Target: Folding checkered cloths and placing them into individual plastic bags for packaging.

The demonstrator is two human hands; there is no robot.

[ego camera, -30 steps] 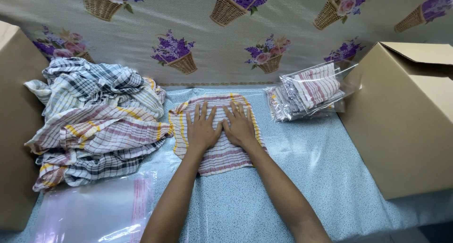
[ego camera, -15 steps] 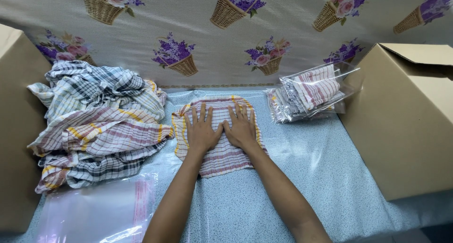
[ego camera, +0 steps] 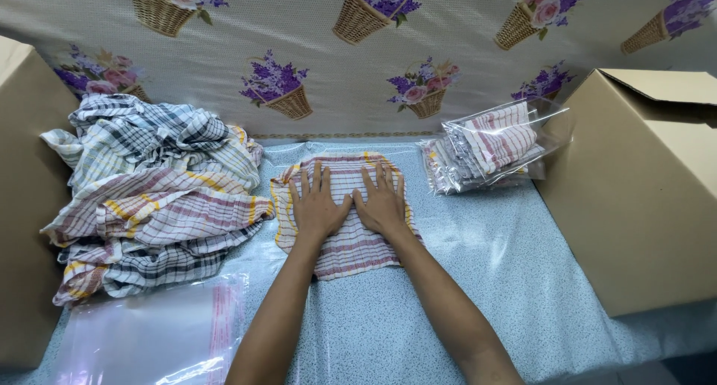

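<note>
Far left, a brown box (ego camera: 26, 206) stands at the edge of the surface (ego camera: 478, 280), and what it holds cannot be seen from here. Beside it, a loose pile (ego camera: 149, 198) of checked and striped cloths, unfolded and tumbled together. Near left, a flat stack of clear bags (ego camera: 149, 340) with nothing in them, lying just below the pile.

Now the middle: a folded striped cloth (ego camera: 343, 247) lies flat on the blue surface, just right of the pile. Left hand (ego camera: 317, 206) and right hand (ego camera: 382, 204) are both down on it, palms flat, fingers spread, thumbs nearly touching, gripping nothing. This looks like the smoothing step, pressing the fold flat. By my reading, the next move calls for a grip at the cloth's edges, either to fold it smaller or to lift it toward a bag, and the fold must stay square while it moves.

Moving right, far side: bagged cloths (ego camera: 493, 150), clear bags each holding a folded striped cloth, leaning in a small heap against the flowered backdrop (ego camera: 358, 64). Far right, a big open box (ego camera: 642, 191), flap up, its inside out of view, so its contents cannot be told
</note>
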